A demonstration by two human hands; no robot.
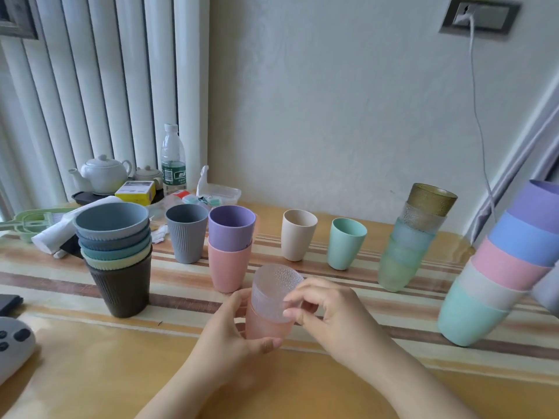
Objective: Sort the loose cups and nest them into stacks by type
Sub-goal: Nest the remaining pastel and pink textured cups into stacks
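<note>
A clear textured cup [273, 290] sits nested in a pink translucent cup [266, 326] near the table's front centre. My left hand [225, 337] grips the pink cup from the left, and my right hand [325, 313] pinches the clear cup's side. Behind them stand a ribbed stack [116, 255], a lone grey ribbed cup [186, 234], a purple cup nested in a pink one [230, 246], a beige cup [298, 234], a mint cup [344, 243], a translucent stack [414, 237] and a pastel stack [502, 267] leaning at the right.
At the back left of the wooden table [90, 358] are a white teapot [102, 173], a water bottle [173, 161], a yellow box [136, 192] and plastic boxes. A grey controller [13, 346] lies at the left edge. A cable [481, 116] hangs down the wall.
</note>
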